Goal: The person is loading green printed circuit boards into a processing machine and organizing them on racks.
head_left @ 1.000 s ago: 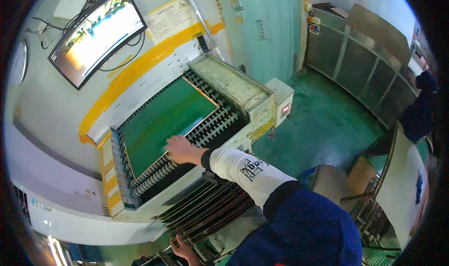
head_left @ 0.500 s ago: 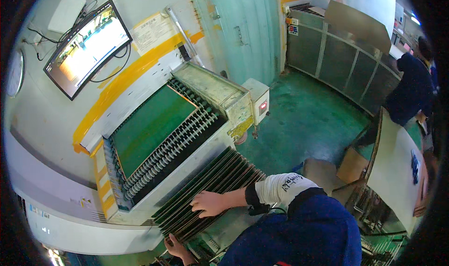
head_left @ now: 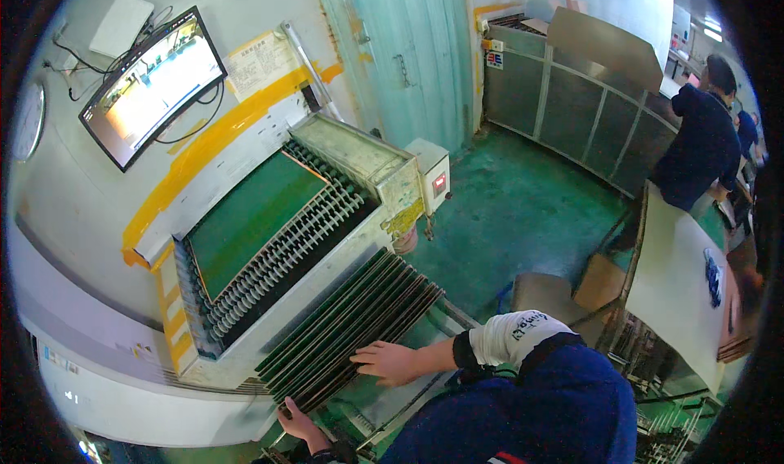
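A row of thin green panels (head_left: 343,329) with brown edges leans upright in front of the roller machine. Below its near left corner, my left hand (head_left: 300,426) is closed with thumb and fingers on the end of a near panel. My right hand (head_left: 389,362) reaches over the near side of the row. Its fingers are stretched out and touch the upper edges of the nearest panels; the fingertips are partly hidden. Another green panel (head_left: 257,219) lies flat on the machine's rollers (head_left: 282,260).
The machine's control box (head_left: 429,176) juts out at its right end. A monitor (head_left: 155,88) hangs on the wall. Right of me, a pale board (head_left: 674,280) tops a rack. A co-worker in dark clothing (head_left: 698,146) stands beyond, by a grey cabinet (head_left: 563,109).
My right hand has drawn back from the middle of the panel row to its near edge. My left hand stays by the lower left corner. The view has shifted slightly; the co-worker stands more upright.
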Demonstrator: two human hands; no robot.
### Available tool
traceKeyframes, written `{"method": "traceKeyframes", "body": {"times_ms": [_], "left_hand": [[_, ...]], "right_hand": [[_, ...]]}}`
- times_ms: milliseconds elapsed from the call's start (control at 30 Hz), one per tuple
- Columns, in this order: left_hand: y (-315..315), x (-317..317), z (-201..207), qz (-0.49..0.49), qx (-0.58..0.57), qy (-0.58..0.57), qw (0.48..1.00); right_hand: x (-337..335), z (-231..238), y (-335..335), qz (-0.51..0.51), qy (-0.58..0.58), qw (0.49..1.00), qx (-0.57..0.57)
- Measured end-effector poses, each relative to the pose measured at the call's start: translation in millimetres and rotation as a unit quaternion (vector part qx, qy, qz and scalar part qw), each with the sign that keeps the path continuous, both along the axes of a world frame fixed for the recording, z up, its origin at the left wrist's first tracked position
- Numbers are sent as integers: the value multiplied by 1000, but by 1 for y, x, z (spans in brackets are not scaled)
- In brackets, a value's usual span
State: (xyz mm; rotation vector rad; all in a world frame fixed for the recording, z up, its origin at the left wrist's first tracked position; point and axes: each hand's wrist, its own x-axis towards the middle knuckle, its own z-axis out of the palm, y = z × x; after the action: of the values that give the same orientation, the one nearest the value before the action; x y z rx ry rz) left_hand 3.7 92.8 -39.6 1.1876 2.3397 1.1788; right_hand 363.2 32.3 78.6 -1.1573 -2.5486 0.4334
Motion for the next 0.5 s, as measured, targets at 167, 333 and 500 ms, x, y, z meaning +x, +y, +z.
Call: {"method": "traceKeyframes", "body": {"times_ms": [167, 333, 500], "left_hand": [[-13, 14, 29, -117, 101, -167, 974], [-12, 44, 54, -38, 31, -15, 999], [-8, 21, 26, -17, 67, 56, 996]], "right_hand": [[0, -13, -18, -36, -16, 999, 28], [6, -8, -36, -73, 1, 997, 25], [-2, -8, -46, -68, 7, 997, 44]]}}
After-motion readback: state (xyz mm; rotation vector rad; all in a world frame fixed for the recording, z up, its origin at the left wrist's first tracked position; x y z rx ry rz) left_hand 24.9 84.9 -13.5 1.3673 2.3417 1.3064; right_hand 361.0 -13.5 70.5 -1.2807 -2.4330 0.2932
